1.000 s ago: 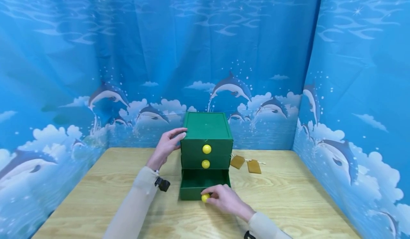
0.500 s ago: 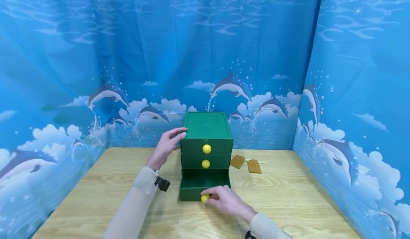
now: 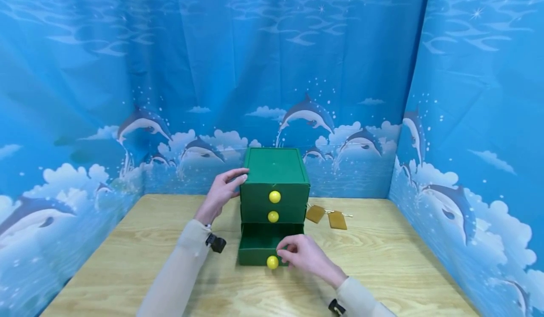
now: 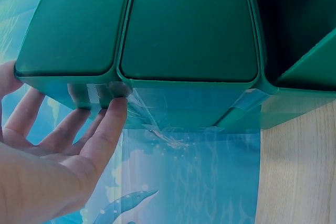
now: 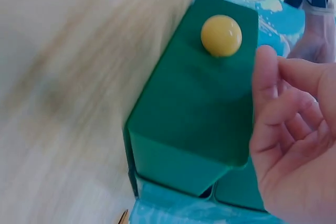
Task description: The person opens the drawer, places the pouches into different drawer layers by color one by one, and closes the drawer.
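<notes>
A green three-drawer cabinet [image 3: 274,166] stands on the table, a round yellow knob on each drawer. Its bottom drawer [image 3: 250,256] is pulled out, and the visible part of its inside is bare. At the cabinet's upper left, my left hand [image 3: 220,194] lays its fingertips on the side wall, as the left wrist view also shows. My right hand [image 3: 310,259] is just right of the bottom knob [image 3: 272,262], over the drawer's front right corner. Its fingers are loosely bent and hold nothing. In the right wrist view that knob [image 5: 221,35] is apart from the fingertips.
Two small brown pouches [image 3: 337,220] with pale cords lie right of the cabinet on the wooden table [image 3: 382,260]. A blue dolphin-print curtain [image 3: 212,71] rises behind and at both sides. The middle [image 3: 273,217] and top knobs [image 3: 275,197] sit on closed drawers.
My right hand has let go of the bottom knob and moved up and to the right. The drawer remains pulled out, and my left hand has stayed on the cabinet.
</notes>
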Tool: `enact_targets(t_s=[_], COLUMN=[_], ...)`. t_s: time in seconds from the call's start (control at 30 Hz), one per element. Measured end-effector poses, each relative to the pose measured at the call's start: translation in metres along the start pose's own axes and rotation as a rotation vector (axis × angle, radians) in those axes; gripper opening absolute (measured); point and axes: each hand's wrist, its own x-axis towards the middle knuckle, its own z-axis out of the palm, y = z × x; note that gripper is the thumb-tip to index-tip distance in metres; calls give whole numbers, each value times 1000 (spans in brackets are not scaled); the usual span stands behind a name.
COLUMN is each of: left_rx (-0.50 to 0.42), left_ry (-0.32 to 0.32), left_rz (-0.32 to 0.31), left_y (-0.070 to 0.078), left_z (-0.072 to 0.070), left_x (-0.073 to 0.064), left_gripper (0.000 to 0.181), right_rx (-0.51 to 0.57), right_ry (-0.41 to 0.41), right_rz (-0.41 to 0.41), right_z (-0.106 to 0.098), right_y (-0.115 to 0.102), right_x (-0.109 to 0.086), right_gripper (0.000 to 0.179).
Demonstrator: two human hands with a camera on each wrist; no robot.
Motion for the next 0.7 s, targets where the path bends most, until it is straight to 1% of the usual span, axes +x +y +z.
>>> enact_targets(t_s=[0.1,0.47,0.57,0.7], left_rx=[-1,-5,-2,1], left_ry=[-1,2,3,1], left_rz=[0,4,4,9], left_y=[0,0,1,1], left_z=[0,0,0,1], left_x=[0,0,0,-1], left_gripper=[44,44,44,44], right_rx=[20,24,54,102], right_ry=[34,152,157,127], right_rz=[-14,-25,-27,-34], right_z=[-6,-27,-32,-39], right_y=[3,19,25,32], right_x=[1,8,9,9], right_gripper=[14,21,23,25])
